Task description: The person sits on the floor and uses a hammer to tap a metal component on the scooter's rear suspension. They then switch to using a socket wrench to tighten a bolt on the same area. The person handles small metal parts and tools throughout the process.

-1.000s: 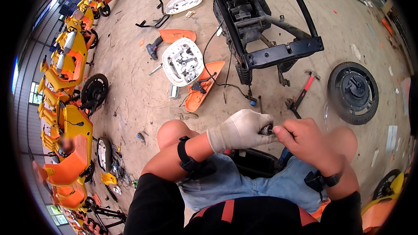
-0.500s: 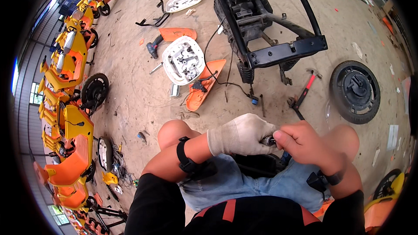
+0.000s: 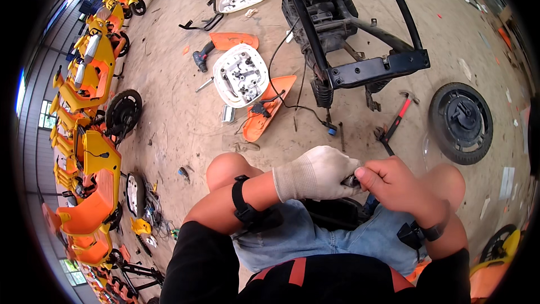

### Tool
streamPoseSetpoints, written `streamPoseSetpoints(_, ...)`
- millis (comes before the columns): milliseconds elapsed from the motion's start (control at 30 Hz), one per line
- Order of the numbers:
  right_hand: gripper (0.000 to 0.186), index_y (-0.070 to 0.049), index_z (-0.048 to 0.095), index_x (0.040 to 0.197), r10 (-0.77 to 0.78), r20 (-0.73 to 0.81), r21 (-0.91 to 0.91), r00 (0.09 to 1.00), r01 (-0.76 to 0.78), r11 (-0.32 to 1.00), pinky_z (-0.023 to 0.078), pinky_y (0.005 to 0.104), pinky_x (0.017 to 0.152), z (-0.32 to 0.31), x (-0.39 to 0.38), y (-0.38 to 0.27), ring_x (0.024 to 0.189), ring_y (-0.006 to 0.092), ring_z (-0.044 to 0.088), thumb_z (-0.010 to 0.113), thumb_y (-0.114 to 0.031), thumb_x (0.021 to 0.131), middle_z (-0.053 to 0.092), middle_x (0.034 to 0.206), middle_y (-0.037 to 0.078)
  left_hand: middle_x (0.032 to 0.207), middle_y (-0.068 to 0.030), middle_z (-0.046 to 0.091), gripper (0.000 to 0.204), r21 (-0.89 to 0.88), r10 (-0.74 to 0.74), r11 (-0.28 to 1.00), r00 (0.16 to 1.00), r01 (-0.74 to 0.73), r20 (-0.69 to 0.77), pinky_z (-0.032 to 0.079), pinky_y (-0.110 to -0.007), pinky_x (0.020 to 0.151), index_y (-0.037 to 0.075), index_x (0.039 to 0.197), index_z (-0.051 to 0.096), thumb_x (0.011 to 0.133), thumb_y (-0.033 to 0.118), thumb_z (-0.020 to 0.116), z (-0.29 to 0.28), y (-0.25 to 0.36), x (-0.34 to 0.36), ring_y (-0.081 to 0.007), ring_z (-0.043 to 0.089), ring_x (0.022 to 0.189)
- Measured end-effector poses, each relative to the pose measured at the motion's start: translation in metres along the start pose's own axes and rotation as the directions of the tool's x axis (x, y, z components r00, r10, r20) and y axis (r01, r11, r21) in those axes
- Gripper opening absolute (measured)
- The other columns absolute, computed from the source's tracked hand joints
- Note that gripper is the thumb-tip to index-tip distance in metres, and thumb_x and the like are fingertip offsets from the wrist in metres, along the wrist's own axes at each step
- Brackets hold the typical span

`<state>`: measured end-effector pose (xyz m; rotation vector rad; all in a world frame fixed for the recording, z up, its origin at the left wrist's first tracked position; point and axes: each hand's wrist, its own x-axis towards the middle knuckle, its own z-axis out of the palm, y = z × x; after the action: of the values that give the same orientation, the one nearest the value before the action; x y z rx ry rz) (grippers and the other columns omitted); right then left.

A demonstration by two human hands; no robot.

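My left hand, in a whitish knit glove, is closed around a small dark metal part held over my lap. Only a bit of that part shows between the hands, so its kind cannot be made out. Bare and closed, my right hand meets the left one, its thumb pressed at the part. Beyond my hands stands a black scooter frame with a crossbar facing me. A red-and-black hammer lies on the floor ahead of my right hand, overlapping another dark tool by its handle.
A wheel lies to the right. Left of the frame are a white seat base, orange panels, a power drill and a bent black bracket. Yellow-orange scooters line the left side. A coil spring lies ahead.
The view has shifted slightly, moving the floor items a little right in the picture. Both hands keep their hold on the small part, with barely any movement.
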<state>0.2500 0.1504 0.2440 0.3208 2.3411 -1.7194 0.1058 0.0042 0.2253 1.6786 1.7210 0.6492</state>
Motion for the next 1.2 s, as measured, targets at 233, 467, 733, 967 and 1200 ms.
streamPoseSetpoints(233,0.044,0.000,0.058,0.069,-0.082,-0.028,-0.121,0.996,0.078,0.990,0.039,0.0359,0.047,0.004,0.000,0.005,0.046,0.0259,0.046,0.060,-0.035,0.096,0.051,0.054,0.014,0.071,-0.0170,0.062,0.033,0.024,-0.041,0.999,0.998,0.040,0.041,0.050,-0.046,0.063,0.004,0.086,0.060,0.083,0.037,0.068,0.003,-0.002,0.000,-0.0385,0.062,0.069)
streamPoseSetpoints(467,0.042,-0.001,0.056,0.064,-0.260,-0.028,-0.104,0.965,0.256,0.961,0.038,0.0362,0.047,0.005,-0.001,0.011,0.047,0.0317,0.043,0.061,-0.029,0.095,0.047,0.053,0.014,0.072,-0.0182,0.063,0.034,-0.114,-0.016,0.993,0.994,0.029,0.108,0.051,-0.045,0.067,0.003,0.082,0.062,0.083,0.037,0.065,-0.001,0.005,-0.002,-0.0384,0.064,0.073)
streamPoseSetpoints(733,0.043,-0.002,0.056,0.062,-0.211,-0.049,-0.052,0.976,0.209,0.977,0.039,0.0358,0.047,0.007,-0.004,0.003,0.046,0.0319,0.044,0.063,-0.030,0.094,0.045,0.051,0.014,0.069,-0.0189,0.062,0.034,-0.172,0.019,0.985,0.996,-0.003,0.090,0.051,-0.045,0.063,0.004,0.081,0.064,0.085,0.038,0.066,0.001,0.007,-0.003,-0.0390,0.063,0.070)
streamPoseSetpoints(967,0.052,-0.001,0.053,0.061,-0.158,-0.146,-0.172,0.977,0.132,0.976,0.037,0.0389,0.045,0.006,-0.002,0.004,0.048,0.0345,0.045,0.063,-0.041,0.093,0.046,0.053,0.017,0.066,-0.0157,0.059,0.031,-0.290,-0.004,0.957,1.000,0.010,0.021,0.048,-0.040,0.059,0.004,0.081,0.061,0.084,0.034,0.071,0.003,0.004,-0.001,-0.0366,0.060,0.063)
streamPoseSetpoints(1200,0.054,0.000,0.051,0.067,-0.213,-0.171,-0.197,0.962,0.179,0.964,0.038,0.0402,0.047,0.005,-0.003,0.010,0.051,0.0369,0.048,0.060,-0.047,0.093,0.047,0.057,0.019,0.068,-0.0158,0.061,0.032,-0.301,-0.038,0.952,0.999,0.045,0.027,0.049,-0.039,0.060,0.003,0.085,0.063,0.085,0.035,0.070,0.002,0.005,0.002,-0.0349,0.059,0.062)
